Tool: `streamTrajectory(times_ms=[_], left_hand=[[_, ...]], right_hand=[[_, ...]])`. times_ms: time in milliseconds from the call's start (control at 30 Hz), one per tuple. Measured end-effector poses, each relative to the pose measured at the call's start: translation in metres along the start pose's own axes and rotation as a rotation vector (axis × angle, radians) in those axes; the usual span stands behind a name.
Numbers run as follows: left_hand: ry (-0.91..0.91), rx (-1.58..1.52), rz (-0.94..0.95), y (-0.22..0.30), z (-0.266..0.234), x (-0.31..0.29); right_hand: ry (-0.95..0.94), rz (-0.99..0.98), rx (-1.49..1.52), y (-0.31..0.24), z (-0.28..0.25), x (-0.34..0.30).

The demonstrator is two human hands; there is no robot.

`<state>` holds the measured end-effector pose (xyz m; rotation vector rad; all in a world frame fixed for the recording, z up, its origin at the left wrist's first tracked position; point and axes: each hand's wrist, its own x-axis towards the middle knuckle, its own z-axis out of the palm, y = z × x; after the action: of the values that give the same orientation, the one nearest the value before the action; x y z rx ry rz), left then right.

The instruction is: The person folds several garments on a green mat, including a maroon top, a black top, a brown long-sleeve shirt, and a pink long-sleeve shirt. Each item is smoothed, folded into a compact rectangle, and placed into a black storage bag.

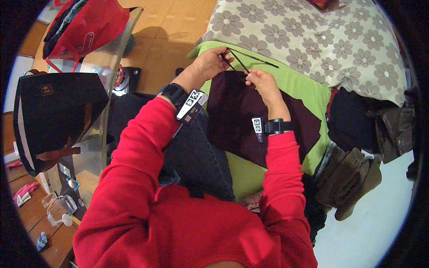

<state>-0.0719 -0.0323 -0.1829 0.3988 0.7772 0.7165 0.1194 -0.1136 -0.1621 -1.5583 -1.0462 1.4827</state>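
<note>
Both my hands are up at the waistband end of the dark maroon garment [241, 116], which lies on the green cloth [295, 85] over the flowered bedspread [313, 35]. Left hand [210, 62] is pinched on the black drawstring [239, 60]; right hand [261, 82] grips its other end at the fabric edge. Cord looks thin, limp, prob slippery, so I'd hold near the tips w/ fingertips. Garment seems soft, light, floppy.
</note>
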Motion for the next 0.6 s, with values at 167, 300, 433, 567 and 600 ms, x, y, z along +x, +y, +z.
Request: streamTrajectory(times_ms=[167,300,433,567,600], left_hand=[[0.009,-0.07,0.048,-0.001,-0.002,0.0],[0.057,-0.292,0.004,0.001,-0.009,-0.001],[0.039,0.178,0.328,0.006,0.006,-0.015],[-0.064,0.789,0.578,0.015,0.049,-0.031],[-0.106,0.862,0.633,0.016,0.06,-0.032]], right_hand=[[0.041,-0.011,0.305,-0.001,0.001,0.005],[0.211,0.046,0.743,0.005,-0.001,0.01],[0.305,-0.006,0.324,0.003,0.008,0.012],[0.186,-0.229,-0.294,-0.007,0.026,0.008],[0.119,-0.3,-0.418,-0.01,0.029,0.007]])
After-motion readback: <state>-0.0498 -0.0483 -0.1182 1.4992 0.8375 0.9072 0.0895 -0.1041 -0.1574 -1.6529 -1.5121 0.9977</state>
